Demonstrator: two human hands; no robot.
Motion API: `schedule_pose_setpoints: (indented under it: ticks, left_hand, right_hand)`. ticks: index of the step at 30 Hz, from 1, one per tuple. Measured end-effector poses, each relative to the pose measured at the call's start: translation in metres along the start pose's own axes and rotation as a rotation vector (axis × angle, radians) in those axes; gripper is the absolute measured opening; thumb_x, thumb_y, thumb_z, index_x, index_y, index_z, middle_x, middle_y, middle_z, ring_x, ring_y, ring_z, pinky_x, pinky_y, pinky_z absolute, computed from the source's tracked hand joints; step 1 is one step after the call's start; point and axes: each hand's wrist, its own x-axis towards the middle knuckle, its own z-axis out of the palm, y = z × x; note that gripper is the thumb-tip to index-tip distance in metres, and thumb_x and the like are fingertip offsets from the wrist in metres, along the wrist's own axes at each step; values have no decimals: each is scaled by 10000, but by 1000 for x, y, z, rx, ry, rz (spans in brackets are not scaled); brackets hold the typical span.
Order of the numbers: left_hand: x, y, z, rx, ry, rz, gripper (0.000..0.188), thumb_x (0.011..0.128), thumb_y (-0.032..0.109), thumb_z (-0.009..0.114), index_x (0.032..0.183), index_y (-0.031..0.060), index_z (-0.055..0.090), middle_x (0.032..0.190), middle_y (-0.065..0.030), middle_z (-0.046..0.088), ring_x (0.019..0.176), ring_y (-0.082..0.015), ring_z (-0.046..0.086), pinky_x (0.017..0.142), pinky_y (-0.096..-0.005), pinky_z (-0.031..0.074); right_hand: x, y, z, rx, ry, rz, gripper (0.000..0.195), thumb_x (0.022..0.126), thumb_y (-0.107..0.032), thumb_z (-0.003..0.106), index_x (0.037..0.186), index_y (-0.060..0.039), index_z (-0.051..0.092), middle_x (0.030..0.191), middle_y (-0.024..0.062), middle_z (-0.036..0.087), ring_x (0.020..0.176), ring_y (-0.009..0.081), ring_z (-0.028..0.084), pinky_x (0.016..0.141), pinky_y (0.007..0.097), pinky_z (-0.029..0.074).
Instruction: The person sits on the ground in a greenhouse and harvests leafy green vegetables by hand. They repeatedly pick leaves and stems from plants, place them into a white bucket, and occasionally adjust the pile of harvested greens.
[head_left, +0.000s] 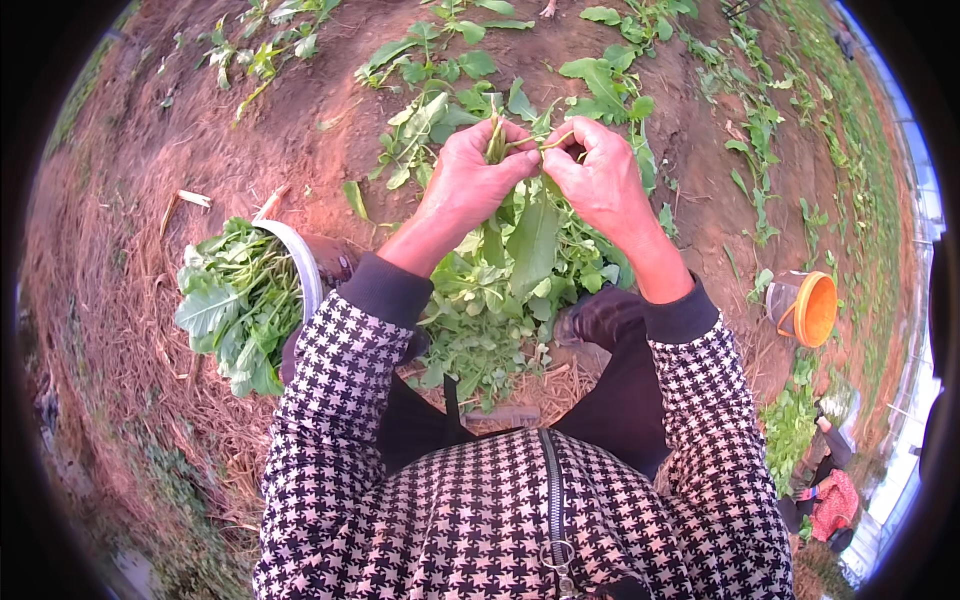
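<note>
My left hand (476, 165) grips a small bunch of green stems (495, 142) by their cut ends. Just to its right, my right hand (596, 169) pinches a thin stem (556, 141) between thumb and fingers, close to the left fingertips. Broad leaves (534, 240) hang below both hands. Under them, between my feet, a heap of leafy greens (480, 330) covers the ground; where the held leaves end and the heap starts is hard to tell.
A white-rimmed bucket (304, 262) packed with cut greens (232, 307) tilts at my left. At right lies an orange-lined bucket (816, 309). Leafy plants (600, 82) grow in the soil ahead. Dry straw (142, 360) covers the ground at left. Another person (831, 502) is low at far right.
</note>
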Motion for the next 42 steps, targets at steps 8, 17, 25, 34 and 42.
schedule_pose_setpoints:
  ticks: [8,17,25,34,42]
  left_hand:
    - [7,-16,-14,35,138,86,204,815,144,665,986,41,619,763,7,617,664,-42,526,567,-223,439]
    - [5,-6,-7,109,33,-42,142,851,207,644,909,81,611,690,81,533,569,-7,431,499,-176,339]
    - [5,-10,-10,119,20,-2,202,843,240,644,914,51,628,684,23,577,602,-46,480,535,-242,408]
    - [0,-6,-5,152,-84,33,115,892,197,582,887,84,595,809,22,651,601,-9,438,550,-173,369]
    - [6,3,-44,-124,84,155,111,932,195,517,937,95,566,907,-38,657,671,-46,449,608,-187,438]
  right_hand:
    - [-2,-9,-31,131,-513,181,148,762,-145,627,760,2,609,605,3,557,544,77,477,534,271,416]
    - [2,1,-18,-158,79,-328,101,761,-23,634,862,-23,627,825,86,583,657,194,582,588,297,457]
    - [-1,4,-12,-370,10,-463,45,759,-67,617,781,-48,583,784,81,543,710,268,578,622,363,469]
    - [-1,4,-5,-22,126,-166,54,719,-45,585,761,-32,554,663,55,513,596,172,526,531,303,422]
    - [-51,34,17,224,-929,446,163,787,-180,636,750,-22,618,686,13,583,624,92,524,567,251,418]
